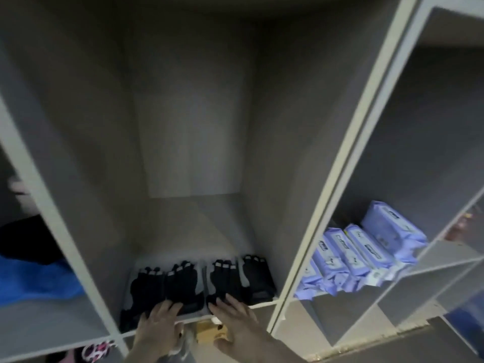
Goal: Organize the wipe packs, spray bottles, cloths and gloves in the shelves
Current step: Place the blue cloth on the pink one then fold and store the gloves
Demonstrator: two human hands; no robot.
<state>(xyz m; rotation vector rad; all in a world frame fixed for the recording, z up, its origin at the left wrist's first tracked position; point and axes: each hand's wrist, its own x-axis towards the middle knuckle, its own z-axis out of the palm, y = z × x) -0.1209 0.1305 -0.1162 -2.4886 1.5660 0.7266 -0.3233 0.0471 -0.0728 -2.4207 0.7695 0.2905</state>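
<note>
A: Four black gloves (199, 282) lie flat in a row at the front of the middle compartment, fingers pointing to the back wall. Do you see the hands?

B: Both. The left hand (158, 323) has its fingers spread and resting on the cuff end of the gloves on the left side. The right hand (233, 317) lies with straight, spread fingers on the cuff end of the gloves on the right side. Neither pinches anything.

A: And the wipes?

B: Several light purple wipe packs (366, 255) stand leaning side by side in the compartment to the right, on the same level as the gloves, past the white upright (327, 184).

A: What sits to the left?

B: A blue cloth (34, 280) with something black behind it, in the left compartment. I cannot tell what the black thing is.

A: Below the gloves?

B: A small yellowish box (209, 332) just under the shelf edge (264, 305), between the two wrists. Farther left, something pink and white (97, 351), too blurred to name.
</note>
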